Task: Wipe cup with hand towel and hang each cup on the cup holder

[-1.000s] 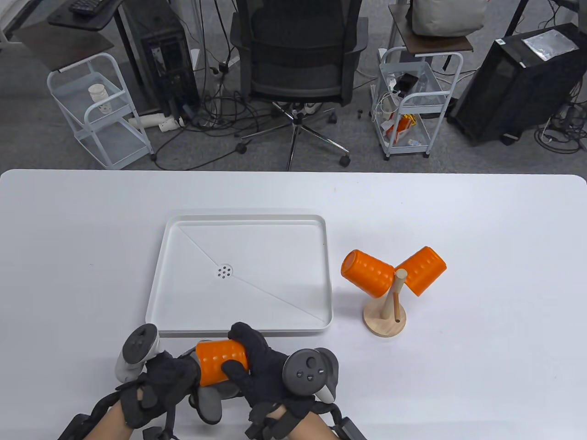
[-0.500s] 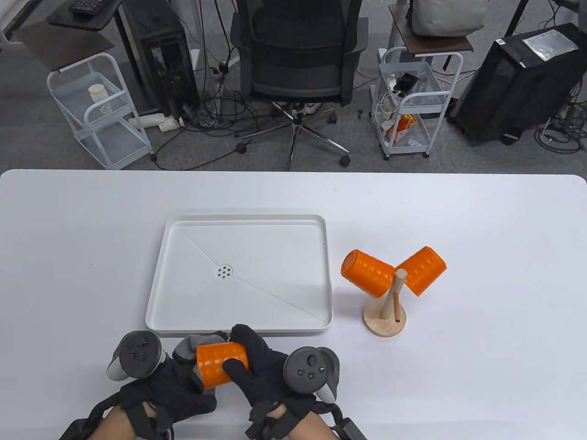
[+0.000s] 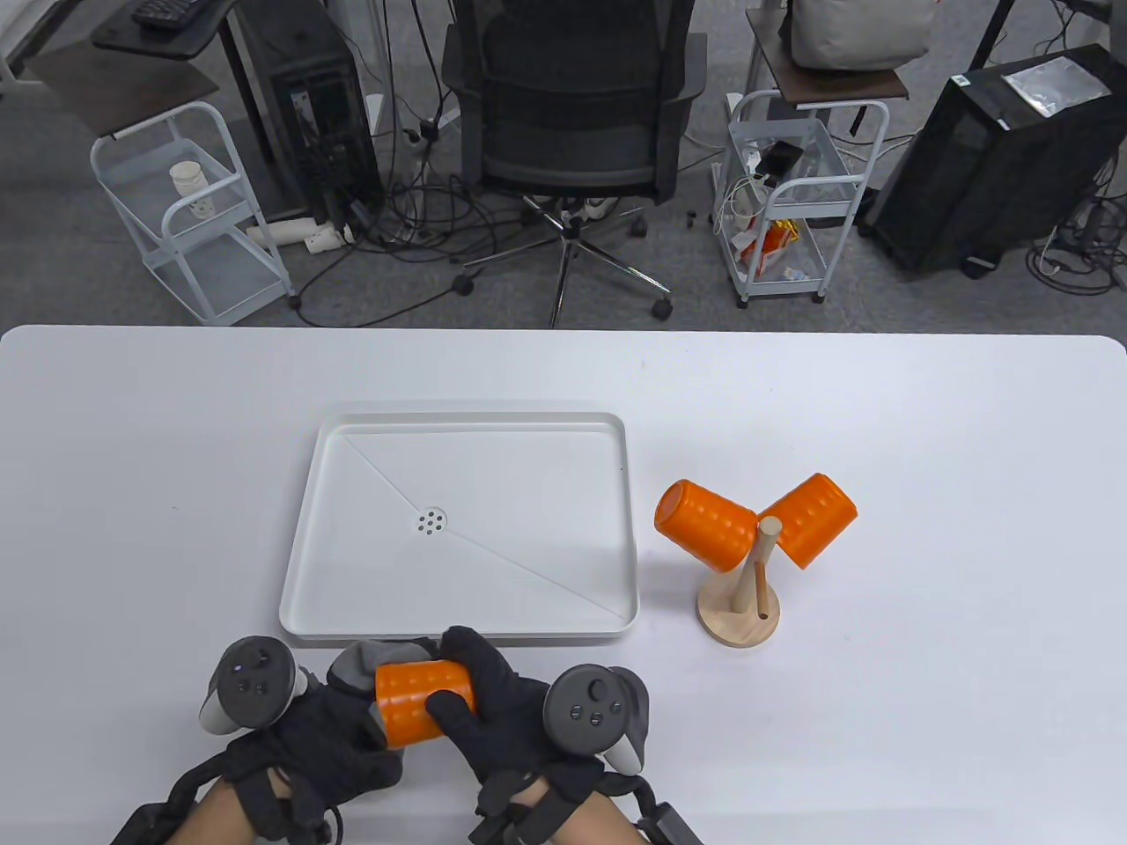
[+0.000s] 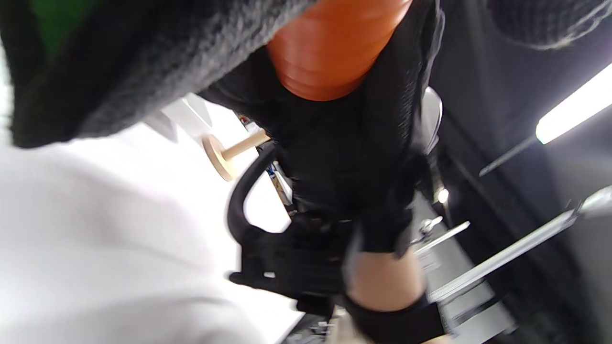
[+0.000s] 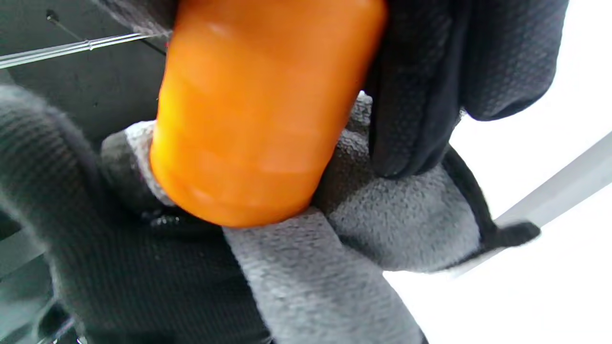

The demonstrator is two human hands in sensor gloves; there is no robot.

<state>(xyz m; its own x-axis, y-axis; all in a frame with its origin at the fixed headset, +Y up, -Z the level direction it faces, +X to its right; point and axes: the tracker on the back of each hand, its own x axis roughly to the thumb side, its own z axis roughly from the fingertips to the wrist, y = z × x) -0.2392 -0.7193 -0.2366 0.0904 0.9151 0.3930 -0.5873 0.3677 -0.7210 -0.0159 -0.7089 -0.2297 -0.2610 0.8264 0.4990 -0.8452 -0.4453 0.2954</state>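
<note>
An orange cup (image 3: 423, 701) lies on its side near the table's front edge, gripped by my right hand (image 3: 480, 695) with fingers over it and thumb in front. My left hand (image 3: 339, 731) holds a grey hand towel (image 3: 365, 660) against the cup's left end. In the right wrist view the orange cup (image 5: 258, 114) rests in the grey towel (image 5: 373, 229). In the left wrist view the cup (image 4: 334, 52) fills the top, with the towel (image 4: 143, 62) beside it. Two more orange cups (image 3: 706, 525) (image 3: 812, 518) hang on the wooden cup holder (image 3: 744, 603) at the right.
A white drain tray (image 3: 304, 581) lies just behind my hands. Beyond the table's far edge stand an office chair (image 3: 572, 114), two white carts (image 3: 189, 211) (image 3: 788, 194) and computer towers.
My left hand has turned and shifted up along the cup, carrying the towel from under the cup to its upper left end. My right hand and the cup have barely moved.
</note>
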